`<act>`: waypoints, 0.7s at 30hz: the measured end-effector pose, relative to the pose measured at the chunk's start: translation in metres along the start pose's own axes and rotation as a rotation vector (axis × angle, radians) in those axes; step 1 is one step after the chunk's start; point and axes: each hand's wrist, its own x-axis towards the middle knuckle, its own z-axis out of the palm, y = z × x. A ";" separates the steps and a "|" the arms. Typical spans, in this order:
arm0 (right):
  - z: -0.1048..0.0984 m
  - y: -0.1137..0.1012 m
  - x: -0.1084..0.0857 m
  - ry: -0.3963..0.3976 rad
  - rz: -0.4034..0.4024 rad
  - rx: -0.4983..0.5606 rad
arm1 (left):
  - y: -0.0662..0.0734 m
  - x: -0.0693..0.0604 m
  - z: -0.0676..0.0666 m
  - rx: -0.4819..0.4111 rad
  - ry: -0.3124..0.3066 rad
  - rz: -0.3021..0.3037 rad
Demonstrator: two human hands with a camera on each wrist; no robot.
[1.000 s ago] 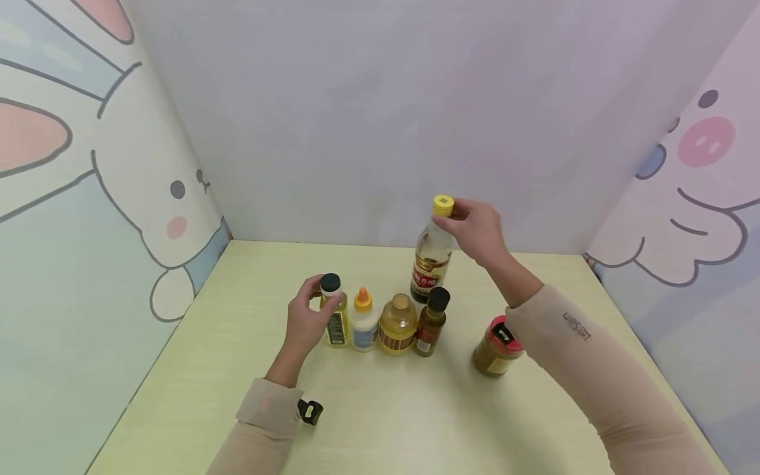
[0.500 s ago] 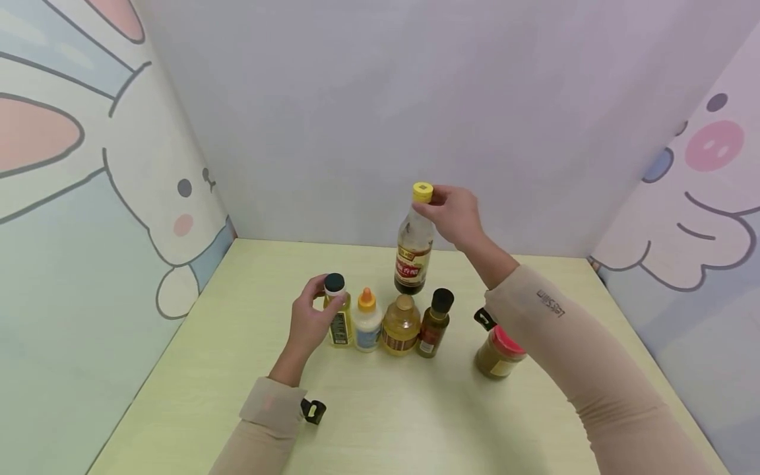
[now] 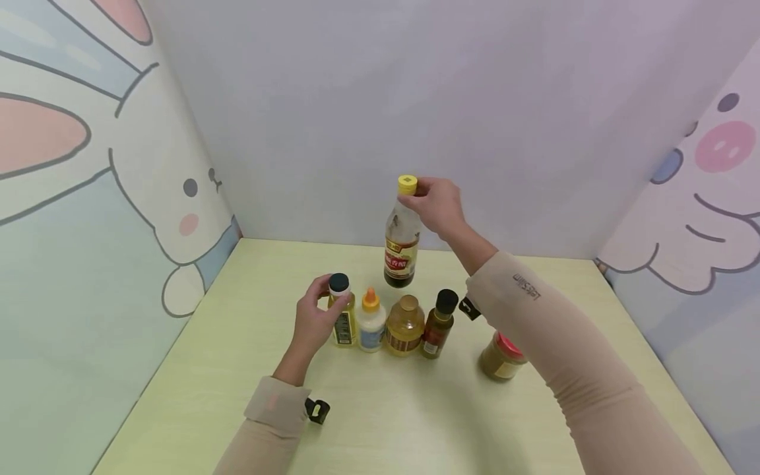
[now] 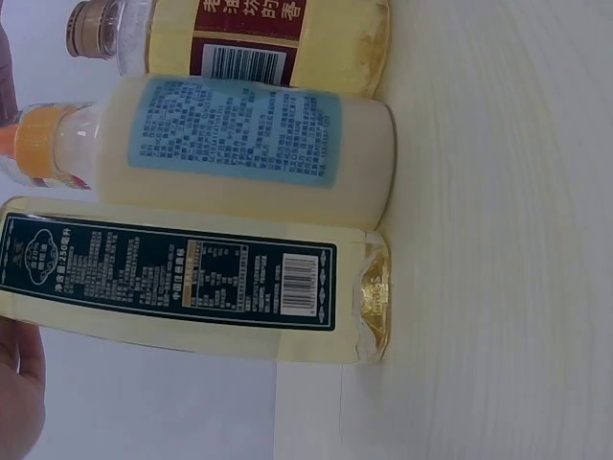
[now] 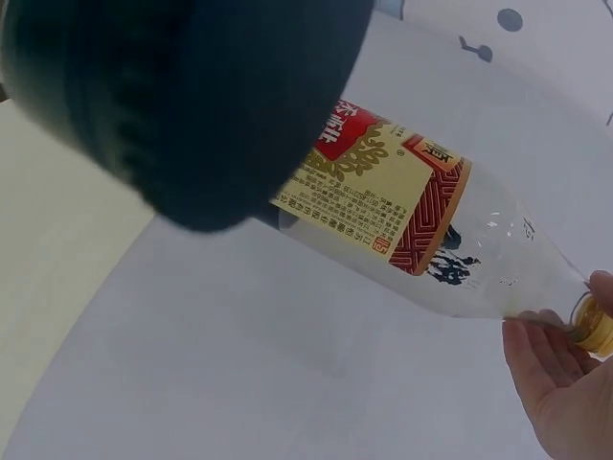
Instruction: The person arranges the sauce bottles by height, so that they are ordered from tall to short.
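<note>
Yellow-capped bottle (image 3: 402,234) pinched by right hand (image 3: 439,206)

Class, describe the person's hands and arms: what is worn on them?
The left hand and right hand are gloveless. The left sleeve and right sleeve are beige; the right has dark lettering near its cuff. A small black fitting juts out beside each cuff.

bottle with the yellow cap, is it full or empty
Neither: the bottle shows dark liquid below its label but looks clear above it; the label hides the exact level.

Yellow-capped bottle (image 3: 400,254), dark-labelled bottle (image 3: 344,328) — upright
</note>
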 end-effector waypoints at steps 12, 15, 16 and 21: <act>0.019 -0.008 0.012 -0.017 0.003 -0.014 | 0.001 -0.001 0.000 0.001 -0.002 0.020; 0.024 -0.011 0.016 -0.022 0.017 -0.038 | 0.001 -0.001 0.000 0.007 -0.004 0.007; 0.025 -0.013 0.017 -0.025 0.020 -0.043 | 0.001 -0.001 0.000 0.009 -0.003 0.006; 0.034 -0.019 0.021 -0.045 0.024 -0.046 | 0.000 0.000 0.002 0.010 0.003 0.005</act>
